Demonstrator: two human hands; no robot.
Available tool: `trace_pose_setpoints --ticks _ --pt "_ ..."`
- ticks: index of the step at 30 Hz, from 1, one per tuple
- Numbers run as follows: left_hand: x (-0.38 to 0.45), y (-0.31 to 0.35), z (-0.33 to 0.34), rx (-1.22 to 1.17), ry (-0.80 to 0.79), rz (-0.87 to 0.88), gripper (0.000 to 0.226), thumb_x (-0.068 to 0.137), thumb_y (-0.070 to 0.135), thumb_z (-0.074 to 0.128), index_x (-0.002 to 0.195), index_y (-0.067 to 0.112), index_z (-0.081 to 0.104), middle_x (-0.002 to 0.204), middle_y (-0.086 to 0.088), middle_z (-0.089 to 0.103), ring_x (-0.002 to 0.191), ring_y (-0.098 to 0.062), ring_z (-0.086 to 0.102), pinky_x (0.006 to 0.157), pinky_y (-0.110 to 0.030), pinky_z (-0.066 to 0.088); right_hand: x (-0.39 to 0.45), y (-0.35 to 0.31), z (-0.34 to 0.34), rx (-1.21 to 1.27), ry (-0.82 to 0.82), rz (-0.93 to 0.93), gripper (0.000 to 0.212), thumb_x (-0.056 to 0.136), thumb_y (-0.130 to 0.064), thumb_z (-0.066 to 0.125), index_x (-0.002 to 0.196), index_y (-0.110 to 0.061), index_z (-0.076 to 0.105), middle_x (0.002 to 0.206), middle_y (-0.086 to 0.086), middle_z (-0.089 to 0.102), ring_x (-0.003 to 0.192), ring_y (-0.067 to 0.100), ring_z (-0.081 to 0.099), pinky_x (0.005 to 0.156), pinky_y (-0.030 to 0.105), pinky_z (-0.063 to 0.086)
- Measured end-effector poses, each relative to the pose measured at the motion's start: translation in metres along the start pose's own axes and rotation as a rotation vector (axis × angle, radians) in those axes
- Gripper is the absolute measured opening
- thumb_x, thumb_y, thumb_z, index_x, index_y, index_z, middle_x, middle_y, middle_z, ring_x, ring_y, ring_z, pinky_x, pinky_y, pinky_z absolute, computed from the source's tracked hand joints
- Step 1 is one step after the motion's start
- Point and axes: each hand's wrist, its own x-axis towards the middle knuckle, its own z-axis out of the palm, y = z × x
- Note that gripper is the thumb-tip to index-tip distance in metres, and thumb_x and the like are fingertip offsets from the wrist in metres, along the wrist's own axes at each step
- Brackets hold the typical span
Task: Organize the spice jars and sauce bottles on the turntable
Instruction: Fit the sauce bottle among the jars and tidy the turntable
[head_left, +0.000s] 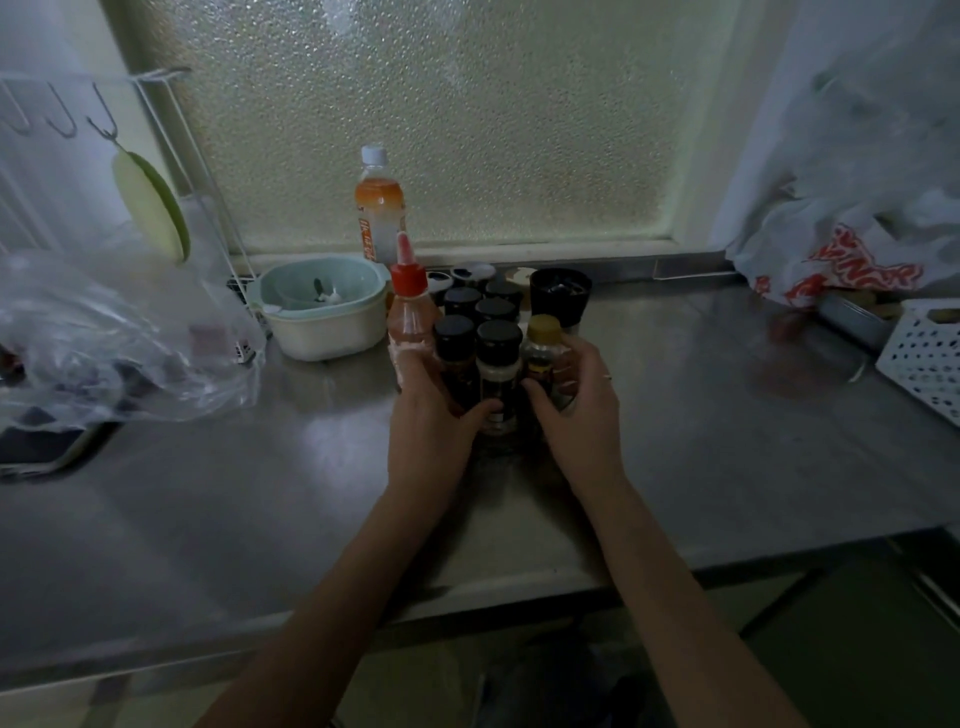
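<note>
Several black-capped spice jars (497, 340) stand packed together at the middle of the steel counter. A red-capped sauce bottle (410, 306) stands at the cluster's left and a gold-capped bottle (544, 343) at its right. My left hand (431, 410) wraps the left side of the cluster, against the red-capped bottle and a front jar. My right hand (576, 405) is closed around the gold-capped bottle. A black cup-shaped container (560, 295) stands behind on the right. The turntable under the jars is hidden.
A pale green and white tub (322, 312) sits left of the cluster, an orange drink bottle (379, 208) behind it by the frosted window. Plastic bags (119, 332) and a wire rack lie at left; a bag (852, 249) and white perforated basket (924, 353) at right.
</note>
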Motion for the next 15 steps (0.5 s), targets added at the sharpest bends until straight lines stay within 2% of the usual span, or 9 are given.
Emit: trace_pose_setpoints --ticks 3,5,7,9,12,15 --pt "-0.005 -0.004 0.000 0.289 -0.026 0.011 0.040 0.075 0.035 0.073 0.092 0.018 0.041 0.091 0.000 0.059 0.084 -0.023 0.059 0.062 -0.030 0.041 0.000 -0.001 -0.001 0.019 0.019 0.022 0.043 0.082 -0.020 0.073 0.117 -0.019 0.047 0.106 0.002 0.063 0.093 0.015 0.061 0.076 0.011 0.045" --pt "-0.005 -0.007 0.000 0.402 -0.009 0.055 0.039 0.077 0.044 0.069 0.094 0.016 0.047 0.098 -0.002 0.061 0.088 -0.022 0.057 0.063 -0.030 0.039 -0.001 -0.001 -0.002 0.021 0.023 0.014 0.040 0.083 -0.022 0.071 0.115 -0.021 0.046 0.102 0.003 0.062 0.090 0.014 0.060 0.072 0.008 0.043" --pt "-0.005 -0.008 0.001 0.395 -0.018 0.091 0.042 0.077 0.045 0.066 0.099 0.014 0.049 0.103 -0.005 0.060 0.093 -0.024 0.057 0.067 -0.030 0.039 -0.001 -0.003 -0.002 0.024 0.023 0.012 0.039 0.083 -0.023 0.071 0.112 -0.024 0.045 0.100 0.002 0.062 0.088 0.013 0.060 0.071 0.006 0.042" --pt "-0.006 -0.012 0.005 0.409 -0.069 0.108 0.046 0.078 0.048 0.063 0.104 0.013 0.046 0.109 -0.007 0.055 0.101 -0.027 0.053 0.078 -0.034 0.036 -0.002 -0.006 -0.001 0.031 0.008 0.013 0.040 0.083 -0.023 0.072 0.110 -0.028 0.043 0.101 0.000 0.062 0.088 0.011 0.060 0.071 0.005 0.042" --pt "-0.005 -0.016 0.009 0.437 -0.154 0.032 0.050 0.081 0.056 0.055 0.111 0.019 0.041 0.118 -0.005 0.048 0.113 -0.025 0.044 0.093 -0.043 0.029 -0.003 -0.009 0.000 0.047 -0.007 -0.001 0.042 0.081 -0.025 0.074 0.108 -0.028 0.042 0.105 -0.002 0.061 0.091 0.008 0.060 0.074 0.004 0.043" --pt "-0.001 -0.015 0.009 0.393 -0.132 -0.010 0.048 0.082 0.057 0.054 0.110 0.021 0.042 0.115 -0.003 0.052 0.113 -0.024 0.045 0.096 -0.047 0.028 -0.004 -0.010 0.000 0.051 -0.019 -0.019 0.042 0.082 -0.024 0.074 0.108 -0.030 0.041 0.107 -0.002 0.061 0.094 0.008 0.060 0.076 0.006 0.044"
